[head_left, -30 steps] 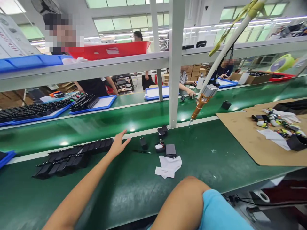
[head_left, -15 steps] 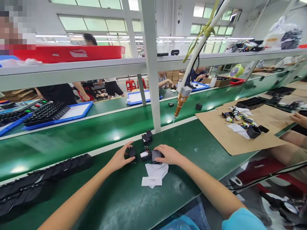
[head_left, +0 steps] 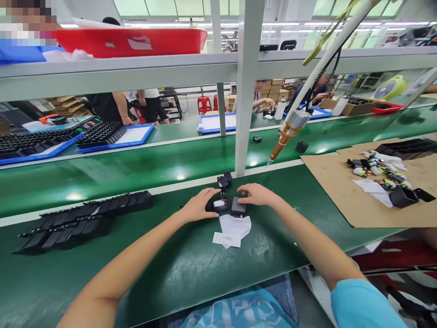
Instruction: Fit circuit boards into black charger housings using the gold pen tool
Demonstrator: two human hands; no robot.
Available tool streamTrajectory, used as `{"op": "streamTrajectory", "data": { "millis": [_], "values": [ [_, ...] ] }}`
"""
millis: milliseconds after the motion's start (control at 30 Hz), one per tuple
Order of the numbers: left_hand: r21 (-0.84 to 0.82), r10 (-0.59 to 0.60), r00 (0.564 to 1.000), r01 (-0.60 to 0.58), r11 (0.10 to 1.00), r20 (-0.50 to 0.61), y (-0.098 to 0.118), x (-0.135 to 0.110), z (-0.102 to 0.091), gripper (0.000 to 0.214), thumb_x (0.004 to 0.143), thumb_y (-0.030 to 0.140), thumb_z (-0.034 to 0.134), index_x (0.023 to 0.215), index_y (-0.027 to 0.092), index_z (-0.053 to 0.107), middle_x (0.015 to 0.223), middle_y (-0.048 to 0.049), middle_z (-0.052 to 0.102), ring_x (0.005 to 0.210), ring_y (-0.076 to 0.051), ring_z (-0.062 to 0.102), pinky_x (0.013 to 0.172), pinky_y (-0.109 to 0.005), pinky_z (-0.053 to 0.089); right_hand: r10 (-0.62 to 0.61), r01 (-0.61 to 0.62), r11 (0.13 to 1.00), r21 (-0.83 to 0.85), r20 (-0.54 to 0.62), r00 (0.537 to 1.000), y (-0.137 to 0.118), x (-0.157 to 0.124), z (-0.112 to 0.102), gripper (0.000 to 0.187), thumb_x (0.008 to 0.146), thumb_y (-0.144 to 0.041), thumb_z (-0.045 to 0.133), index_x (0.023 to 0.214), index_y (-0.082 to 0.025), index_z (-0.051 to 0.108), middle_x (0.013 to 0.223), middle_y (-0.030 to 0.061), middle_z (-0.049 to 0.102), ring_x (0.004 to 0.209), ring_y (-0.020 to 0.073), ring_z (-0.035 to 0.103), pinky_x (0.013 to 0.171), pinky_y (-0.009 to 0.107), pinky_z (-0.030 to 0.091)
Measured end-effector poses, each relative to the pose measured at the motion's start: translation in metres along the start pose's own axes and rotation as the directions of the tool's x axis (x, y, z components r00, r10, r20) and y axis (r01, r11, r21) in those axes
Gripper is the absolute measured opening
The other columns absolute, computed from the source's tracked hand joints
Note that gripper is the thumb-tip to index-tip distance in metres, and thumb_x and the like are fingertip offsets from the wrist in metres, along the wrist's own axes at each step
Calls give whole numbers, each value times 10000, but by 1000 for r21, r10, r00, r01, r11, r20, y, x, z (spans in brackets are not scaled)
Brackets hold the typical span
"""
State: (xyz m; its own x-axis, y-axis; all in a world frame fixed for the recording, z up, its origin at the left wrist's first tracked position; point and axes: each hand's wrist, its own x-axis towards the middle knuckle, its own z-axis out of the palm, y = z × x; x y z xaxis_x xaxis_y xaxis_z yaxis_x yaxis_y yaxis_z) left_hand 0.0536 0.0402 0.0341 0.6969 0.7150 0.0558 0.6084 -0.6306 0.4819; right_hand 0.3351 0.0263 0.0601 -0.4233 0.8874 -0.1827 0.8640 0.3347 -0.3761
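Note:
My left hand (head_left: 200, 205) curves round the near-left side of an open black adapter case (head_left: 220, 203). Thumb and fingers are at opposite sides of it, and something white and small coloured parts show inside. To its right lies a closed black block (head_left: 238, 207), flat on the green bench. My right hand (head_left: 259, 195) is at this block's right edge, fingers apart, one fingertip overlapping its top. Just beyond them sit small black plug adapters (head_left: 224, 180) with prongs up. A white folded cloth or paper (head_left: 235, 223) and a printed white slip (head_left: 226, 239) lie nearer me.
A row of black cases (head_left: 82, 218) lines the bench at left. Behind runs a green conveyor belt (head_left: 184, 157). A white post (head_left: 244, 136) rises ahead, and a brass-coloured tool (head_left: 282, 141) hangs beside it. Cardboard (head_left: 327, 196) with loose parts lies right. Co-workers sit across.
The view has shifted, so the bench things appear farther right and higher. My left hand has moved right to the open case; my right hand's fingers have lifted and loosened from the block.

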Motion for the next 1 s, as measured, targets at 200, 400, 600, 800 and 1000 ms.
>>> {"op": "streamTrajectory", "data": {
  "millis": [200, 400, 600, 800, 1000],
  "values": [
    [128, 11, 999, -17, 992, 45, 9, 10, 1, 706, 809, 472, 664, 1441, 351, 373, 1395, -53, 492, 1232, -277, 503, 868, -370, 510, 66, -67, 991, -119, -14, 998, -36, -12, 23, 660, 765, -515, 636, 1338, -215, 507, 1180, 173, 590, 953, 369, 656, 781, 449, 498],
    [129, 36, 999, -34, 991, -19, 11, 16, 2, 641, 804, 405, 676, 1382, 242, 455, 1209, -68, 642, 1089, -268, 580, 955, -403, 433, 92, -91, 996, -26, 29, 995, -21, 6, 15, 620, 747, -474, 670, 1306, -261, 506, 1211, 124, 585, 1086, 324, 613, 917, 436, 476],
    [135, -104, 991, 115, 984, -89, 13, 16, 8, 608, 790, 397, 666, 1342, 235, 470, 1118, -54, 677, 1020, -270, 619, 883, -388, 462, 20, -110, 964, 241, 348, 937, 15, 28, -17, 674, 722, -595, 664, 1257, -207, 529, 1242, 103, 591, 840, 150, 652, 645, 248, 558],
    [134, -249, 922, 298, 945, -296, 17, 20, 15, 661, 764, 551, 670, 1287, 192, 487, 933, -57, 646, 948, -273, 606, 797, -376, 483, -93, -135, 920, 367, 541, 836, 0, 55, -21, 685, 534, -565, 816, 1089, -184, 693, 1023, 69, 669, 745, 138, 630, 553, 217, 547],
    [-39, -6, 984, -1, 999, -180, -8, 4, 9, 687, 758, 511, 710, 1322, 214, 453, 1051, -72, 597, 1012, -252, 576, 901, -397, 475, -100, -131, 816, 563, 360, 928, -10, 56, -11, 644, 783, -574, 635, 1270, -157, 571, 1163, 112, 645, 853, 143, 662, 733, 257, 594]
  ]
}}
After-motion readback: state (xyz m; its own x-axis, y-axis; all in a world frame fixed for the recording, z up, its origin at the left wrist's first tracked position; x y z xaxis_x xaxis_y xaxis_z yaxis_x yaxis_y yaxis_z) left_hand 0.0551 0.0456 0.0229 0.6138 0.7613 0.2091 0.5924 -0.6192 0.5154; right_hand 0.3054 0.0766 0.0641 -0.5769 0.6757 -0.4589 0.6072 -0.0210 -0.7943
